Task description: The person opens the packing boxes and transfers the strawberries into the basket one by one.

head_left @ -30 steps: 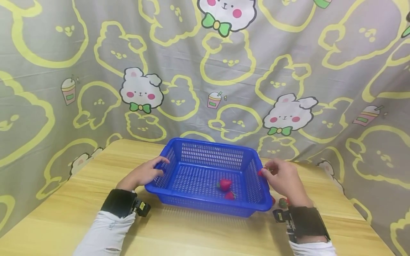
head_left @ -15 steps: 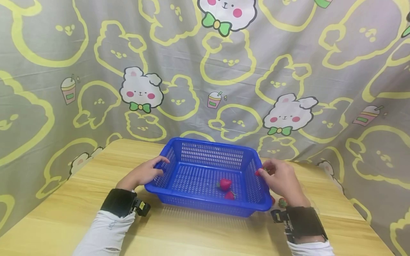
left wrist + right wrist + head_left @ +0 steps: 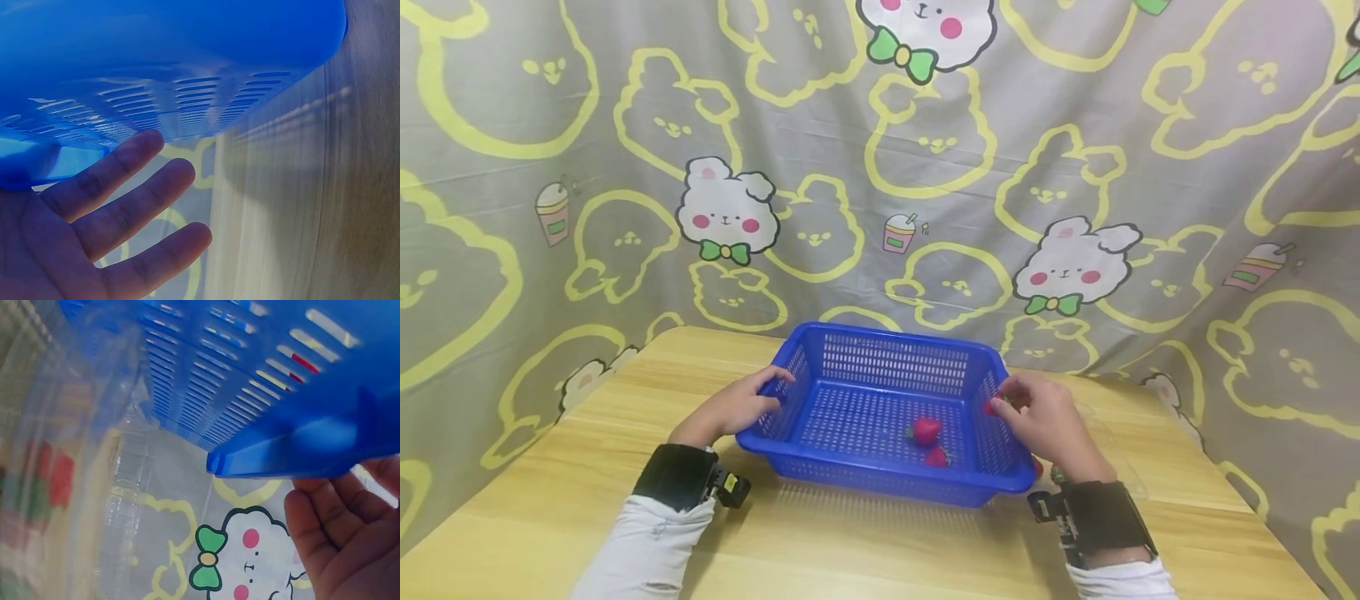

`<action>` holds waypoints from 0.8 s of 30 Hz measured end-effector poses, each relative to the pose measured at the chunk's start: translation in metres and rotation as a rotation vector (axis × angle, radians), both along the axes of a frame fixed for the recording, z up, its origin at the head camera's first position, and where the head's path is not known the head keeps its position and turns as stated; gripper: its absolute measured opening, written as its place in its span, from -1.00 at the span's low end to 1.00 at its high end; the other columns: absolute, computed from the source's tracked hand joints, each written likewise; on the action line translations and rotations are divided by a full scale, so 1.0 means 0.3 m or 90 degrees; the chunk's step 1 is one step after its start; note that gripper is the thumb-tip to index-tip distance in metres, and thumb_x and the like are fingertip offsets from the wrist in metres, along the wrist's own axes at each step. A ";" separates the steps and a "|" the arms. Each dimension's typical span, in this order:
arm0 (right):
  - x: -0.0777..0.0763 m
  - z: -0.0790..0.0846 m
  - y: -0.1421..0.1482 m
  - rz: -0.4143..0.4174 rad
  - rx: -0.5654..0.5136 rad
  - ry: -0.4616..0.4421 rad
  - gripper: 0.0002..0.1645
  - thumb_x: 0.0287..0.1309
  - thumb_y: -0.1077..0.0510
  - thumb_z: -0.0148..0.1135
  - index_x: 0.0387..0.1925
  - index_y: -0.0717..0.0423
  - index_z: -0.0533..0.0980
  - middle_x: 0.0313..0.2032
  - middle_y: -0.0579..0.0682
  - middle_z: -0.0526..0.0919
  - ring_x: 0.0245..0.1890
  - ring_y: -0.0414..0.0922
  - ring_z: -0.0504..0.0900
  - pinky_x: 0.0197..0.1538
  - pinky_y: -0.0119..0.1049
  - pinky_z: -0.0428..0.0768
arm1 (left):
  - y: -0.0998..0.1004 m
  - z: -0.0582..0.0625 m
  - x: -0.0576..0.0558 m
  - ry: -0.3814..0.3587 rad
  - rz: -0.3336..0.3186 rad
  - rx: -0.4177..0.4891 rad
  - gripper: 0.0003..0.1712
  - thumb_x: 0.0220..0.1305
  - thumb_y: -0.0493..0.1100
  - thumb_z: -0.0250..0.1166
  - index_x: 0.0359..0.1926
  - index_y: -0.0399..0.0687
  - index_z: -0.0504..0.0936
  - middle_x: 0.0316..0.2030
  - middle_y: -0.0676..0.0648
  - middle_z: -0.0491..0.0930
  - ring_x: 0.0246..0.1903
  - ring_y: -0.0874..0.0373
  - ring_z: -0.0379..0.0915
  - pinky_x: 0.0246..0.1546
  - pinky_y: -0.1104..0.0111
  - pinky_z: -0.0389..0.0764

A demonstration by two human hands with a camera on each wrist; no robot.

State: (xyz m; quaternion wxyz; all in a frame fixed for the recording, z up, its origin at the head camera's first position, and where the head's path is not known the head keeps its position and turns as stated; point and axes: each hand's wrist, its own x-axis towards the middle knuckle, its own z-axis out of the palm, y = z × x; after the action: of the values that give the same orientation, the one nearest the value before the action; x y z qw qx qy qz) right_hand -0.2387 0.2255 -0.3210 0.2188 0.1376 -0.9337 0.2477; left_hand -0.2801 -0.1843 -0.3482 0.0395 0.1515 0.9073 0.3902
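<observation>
A blue plastic basket (image 3: 865, 481) with slotted walls stands on the table. My left hand (image 3: 739, 406) grips its left rim, thumb and forefinger over the edge; the other three fingers (image 3: 178, 175) stretch out below the rim on the outside in the left wrist view. At the opposite side, my right hand (image 3: 1048, 417) pinches a strawberry (image 3: 991, 406) just inside the right rim. Red shows through the wall slots in the right wrist view. Two more strawberries, one larger (image 3: 927, 431) and one nearer the front (image 3: 936, 457), lie on the basket floor.
Right of the basket stands a clear plastic container (image 3: 122, 487) with red and green strawberries (image 3: 59, 478) in it, mostly hidden behind my right forearm in the head view. A patterned grey curtain (image 3: 842, 292) hangs close behind the wooden table (image 3: 820, 550).
My right hand has moved left with its strawberry, from over the basket's right rim to just inside it. The left hand stays on the left rim.
</observation>
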 end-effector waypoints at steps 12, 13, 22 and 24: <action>-0.011 -0.042 -0.006 0.062 -0.004 0.007 -0.86 -0.02 0.20 0.40 -0.41 0.06 0.56 -0.46 -0.04 0.64 -0.43 -0.13 0.56 -0.28 -0.10 0.61 | 0.026 -0.011 0.003 0.001 -0.013 -0.019 -0.55 0.22 -0.29 0.06 0.17 -0.11 0.35 0.19 -0.46 0.33 -0.01 -0.32 0.38 -0.06 -0.22 0.47; -0.016 -0.042 -0.011 0.071 -0.001 0.011 -0.86 -0.02 0.20 0.40 -0.42 0.06 0.56 -0.47 -0.05 0.64 -0.43 -0.13 0.56 -0.27 -0.10 0.61 | 0.022 -0.013 0.006 0.003 -0.012 -0.020 -0.54 0.22 -0.29 0.05 0.17 -0.12 0.35 0.19 -0.47 0.32 0.01 -0.34 0.37 -0.06 -0.23 0.47; -0.035 -0.032 -0.039 0.097 0.015 0.010 -0.85 -0.03 0.14 0.42 -0.44 0.01 0.55 -0.47 -0.09 0.61 -0.40 -0.14 0.57 -0.24 -0.13 0.62 | 0.003 -0.004 0.018 -0.002 -0.020 -0.039 -0.51 0.27 -0.27 0.02 0.24 -0.11 0.28 0.28 -0.53 0.16 0.11 -0.55 0.23 -0.09 -0.37 0.42; -0.031 -0.034 -0.034 0.094 0.013 0.006 -0.85 -0.03 0.14 0.42 -0.44 0.02 0.56 -0.47 -0.09 0.62 -0.40 -0.15 0.58 -0.24 -0.13 0.62 | 0.012 -0.001 0.012 -0.005 -0.026 -0.036 -0.51 0.28 -0.27 0.02 0.24 -0.11 0.28 0.27 -0.54 0.17 0.10 -0.55 0.24 -0.10 -0.36 0.44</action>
State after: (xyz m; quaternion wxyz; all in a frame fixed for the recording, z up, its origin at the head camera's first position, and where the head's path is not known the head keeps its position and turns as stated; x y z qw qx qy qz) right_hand -0.2480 0.2153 -0.3313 0.2030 0.2093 -0.9225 0.2530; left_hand -0.2766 -0.1807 -0.3485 0.0551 0.1670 0.9146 0.3641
